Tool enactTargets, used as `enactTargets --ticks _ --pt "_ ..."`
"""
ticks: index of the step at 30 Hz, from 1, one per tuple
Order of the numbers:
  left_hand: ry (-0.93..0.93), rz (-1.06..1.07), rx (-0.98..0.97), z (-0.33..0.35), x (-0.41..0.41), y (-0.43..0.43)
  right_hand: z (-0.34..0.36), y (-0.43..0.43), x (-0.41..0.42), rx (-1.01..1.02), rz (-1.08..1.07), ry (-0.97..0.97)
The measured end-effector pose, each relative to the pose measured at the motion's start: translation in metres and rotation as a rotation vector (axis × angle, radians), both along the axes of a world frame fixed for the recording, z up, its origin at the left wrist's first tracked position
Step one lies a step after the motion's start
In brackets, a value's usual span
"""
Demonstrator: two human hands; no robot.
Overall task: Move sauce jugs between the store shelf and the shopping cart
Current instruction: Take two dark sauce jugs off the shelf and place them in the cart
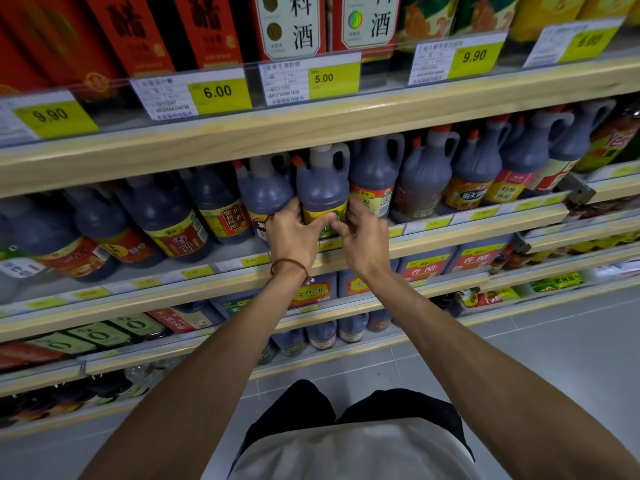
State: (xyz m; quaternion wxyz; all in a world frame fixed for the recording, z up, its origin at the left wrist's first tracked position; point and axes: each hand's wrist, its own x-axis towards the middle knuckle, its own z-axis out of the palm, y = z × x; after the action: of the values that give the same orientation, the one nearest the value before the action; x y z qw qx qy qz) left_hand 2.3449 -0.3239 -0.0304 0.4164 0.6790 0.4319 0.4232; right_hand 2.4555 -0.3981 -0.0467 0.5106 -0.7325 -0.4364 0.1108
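Shelf [485,232]: dark jug [323,188], yellow-green label.

I can't read the lower label of the jug [323,188]: the left hand [292,233] and right hand [363,237] cover it, and their fingertips vanish round its sides. Its base is hidden behind them too. Above the jug, the red boxes [207,29] are cut off by the top edge. Just below the jug, the small tags [254,261] are too blurred for me to read. Far down-left of the jug, dark bottles [104,386] smear into shadow. The forearms [194,393] run off the bottom edge.
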Motion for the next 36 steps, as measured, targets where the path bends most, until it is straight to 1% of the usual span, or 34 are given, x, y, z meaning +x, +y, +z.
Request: enactTargets --ticks 4,8,10,12,15,16,19,23,27,31,36 --pt "0.007 -0.017 -0.021 -0.001 0.0 0.003 0.003 0.001 0.005 -0.019 0.01 -0.018" --pt "-0.057 -0.094 -0.08 0.003 -0.004 -0.003 0.007 -0.003 0.001 -0.014 0.004 -0.025" --pt "-0.087 -0.129 -0.113 0.01 -0.007 -0.005 0.009 -0.004 -0.002 -0.016 0.02 0.002" --pt "-0.088 -0.088 -0.115 0.013 -0.011 -0.009 0.007 -0.005 -0.002 -0.016 0.04 0.048" --pt "-0.061 0.103 -0.123 0.008 -0.018 -0.019 0.006 -0.011 -0.003 -0.04 0.048 0.119" --pt "-0.049 0.12 -0.145 0.006 -0.022 -0.021 0.006 -0.013 -0.004 -0.06 0.058 0.156" --pt "-0.028 0.015 -0.231 0.005 -0.028 -0.023 0.011 -0.018 -0.005 -0.091 0.096 0.205" --pt "-0.016 -0.047 -0.225 0.011 -0.021 -0.02 0.017 -0.019 -0.006 -0.113 0.098 0.19" --pt "-0.055 0.011 -0.261 0.011 -0.015 -0.019 0.022 -0.019 -0.004 -0.18 0.163 0.161" --pt "-0.063 0.074 -0.226 0.006 -0.013 -0.018 0.027 -0.023 0.002 -0.254 0.223 0.211" --pt "-0.063 0.148 -0.178 0.012 -0.01 -0.024 0.029 -0.024 0.007 -0.251 0.276 0.227"
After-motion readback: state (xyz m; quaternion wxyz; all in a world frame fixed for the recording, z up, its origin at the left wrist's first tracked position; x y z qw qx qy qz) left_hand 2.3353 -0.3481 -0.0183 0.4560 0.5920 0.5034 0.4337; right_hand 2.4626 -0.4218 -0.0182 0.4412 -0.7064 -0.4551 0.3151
